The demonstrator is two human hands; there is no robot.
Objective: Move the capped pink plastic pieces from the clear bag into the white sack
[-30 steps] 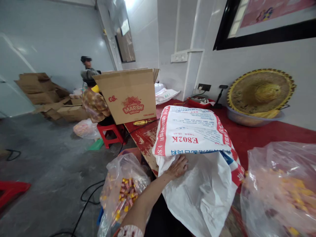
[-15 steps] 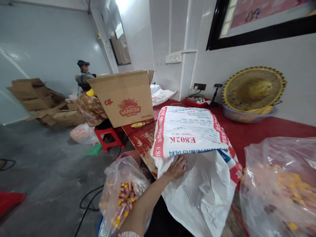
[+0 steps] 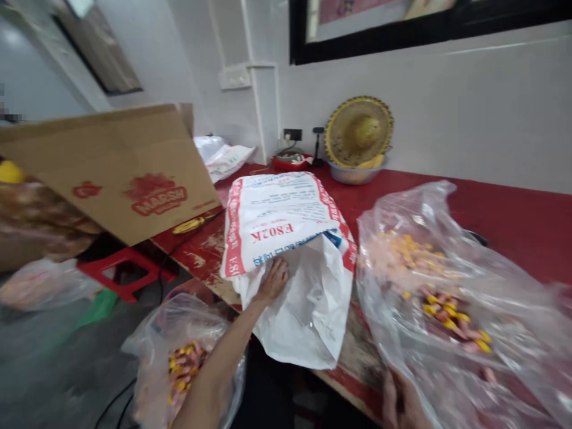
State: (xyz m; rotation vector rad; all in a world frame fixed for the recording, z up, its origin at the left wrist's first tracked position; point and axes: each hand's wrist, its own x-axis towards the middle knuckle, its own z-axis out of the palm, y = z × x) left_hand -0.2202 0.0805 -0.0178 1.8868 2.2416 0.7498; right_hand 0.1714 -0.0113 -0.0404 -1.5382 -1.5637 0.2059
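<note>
Head view: left hand (image 3: 273,281) touched center sack (image 3: 283,205), steady pressure seemed best; right hand (image 3: 409,400) was by lower-right bag (image 3: 402,298); grips unclear.

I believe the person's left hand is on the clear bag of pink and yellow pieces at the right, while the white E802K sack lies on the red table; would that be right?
Not quite: the head view shows the left hand at the open mouth of the white E802K sack, not on the clear bag. The sack does lie on the red table.
</note>
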